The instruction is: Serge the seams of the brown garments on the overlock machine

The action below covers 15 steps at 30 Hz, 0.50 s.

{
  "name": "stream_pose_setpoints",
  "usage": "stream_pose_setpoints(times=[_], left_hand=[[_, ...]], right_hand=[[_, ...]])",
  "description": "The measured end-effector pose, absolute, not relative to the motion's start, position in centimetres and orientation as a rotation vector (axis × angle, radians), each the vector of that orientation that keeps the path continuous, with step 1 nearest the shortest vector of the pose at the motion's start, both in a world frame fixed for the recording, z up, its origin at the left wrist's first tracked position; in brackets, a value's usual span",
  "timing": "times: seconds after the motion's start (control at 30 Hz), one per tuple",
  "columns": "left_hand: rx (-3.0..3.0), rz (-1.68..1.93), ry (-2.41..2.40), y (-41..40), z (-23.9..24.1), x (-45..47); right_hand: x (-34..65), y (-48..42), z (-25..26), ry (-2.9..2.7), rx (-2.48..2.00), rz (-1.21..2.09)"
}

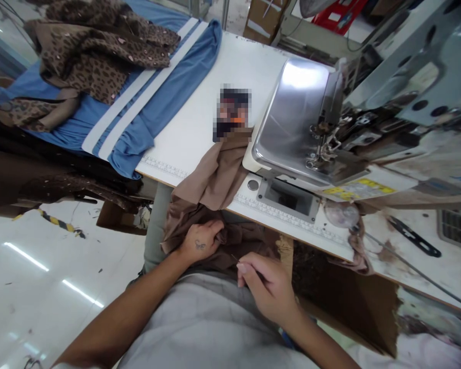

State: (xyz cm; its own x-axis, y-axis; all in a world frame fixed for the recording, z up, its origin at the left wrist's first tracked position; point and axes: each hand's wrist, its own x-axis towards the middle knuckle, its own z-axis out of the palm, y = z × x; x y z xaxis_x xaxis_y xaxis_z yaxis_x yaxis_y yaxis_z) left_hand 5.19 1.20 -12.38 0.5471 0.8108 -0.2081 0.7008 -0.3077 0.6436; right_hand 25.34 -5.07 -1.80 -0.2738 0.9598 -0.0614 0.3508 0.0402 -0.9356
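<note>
Brown fabric hangs from the white sewing table over its front edge and down into my lap. My left hand is closed on a bunched fold of this fabric, just below the table edge. To the right and a little nearer my body, my right hand pinches thumb and forefinger together. A thin, dark, thread-like strand pokes out from those fingertips towards the fabric; its exact kind is too small to tell. The sewing machine stands on the table beyond my hands, its needle area apart from the fabric.
Blue fabric with white stripes and leopard-print cloth lie at the table's left end. A pixelated item rests beside the machine. Black snips-like tool lies at right. An open cardboard box stands below the table.
</note>
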Motion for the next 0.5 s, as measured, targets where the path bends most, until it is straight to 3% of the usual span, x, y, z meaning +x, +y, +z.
stream_pose_setpoints(times=[0.23,0.5], left_hand=[[2.159,0.372,1.138,0.5,-9.9,6.4],[2.031,0.447,1.347,0.4,-15.1,6.4]], right_hand=[[25.2,-4.2,-0.6,-1.831,-1.246,1.182],[24.1,-5.0,-0.7,-1.852,-1.313,1.128]])
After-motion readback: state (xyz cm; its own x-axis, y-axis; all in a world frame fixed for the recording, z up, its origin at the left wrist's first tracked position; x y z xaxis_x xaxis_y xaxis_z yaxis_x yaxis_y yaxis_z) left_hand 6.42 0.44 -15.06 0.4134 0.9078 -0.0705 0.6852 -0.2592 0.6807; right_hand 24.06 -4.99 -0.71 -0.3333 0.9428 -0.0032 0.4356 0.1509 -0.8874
